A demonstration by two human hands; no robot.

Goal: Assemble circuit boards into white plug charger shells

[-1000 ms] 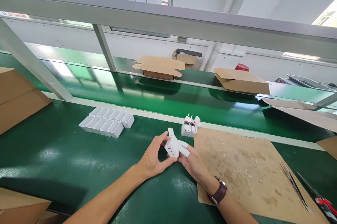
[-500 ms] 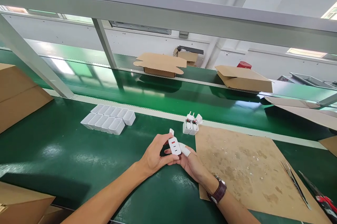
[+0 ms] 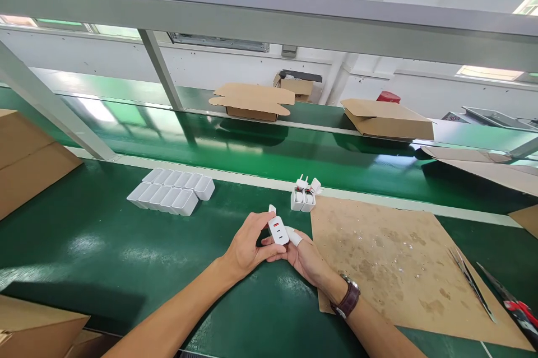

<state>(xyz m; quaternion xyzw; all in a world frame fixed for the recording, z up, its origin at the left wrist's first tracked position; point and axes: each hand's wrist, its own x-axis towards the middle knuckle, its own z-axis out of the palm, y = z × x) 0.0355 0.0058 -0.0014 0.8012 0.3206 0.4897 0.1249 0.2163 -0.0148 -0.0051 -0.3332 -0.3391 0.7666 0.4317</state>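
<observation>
A white USB charger (image 3: 278, 231) with one red port and two dark slots is held between my two hands above the green table. My left hand (image 3: 249, 241) grips it from the left, fingertips at its upper edge and thumb at its lower end. From the right, my right hand (image 3: 305, 257) closes on it, a white cover on one digit; some of its fingers are hidden behind the charger. Beyond my hands stand two open white charger housings (image 3: 302, 199) with wires and plug parts showing.
Rows of white housings (image 3: 172, 190) stand at the left. A stained brown board (image 3: 378, 263) lies at the right with tweezers (image 3: 473, 282) on it; red-handled scissors (image 3: 510, 299) are beside them. A green conveyor (image 3: 260, 150) runs behind, under a metal frame (image 3: 269, 16). Cardboard boxes (image 3: 33, 162) flank the table.
The view shifts slightly. Both hands keep the same hold on the charger, with hardly any visible movement.
</observation>
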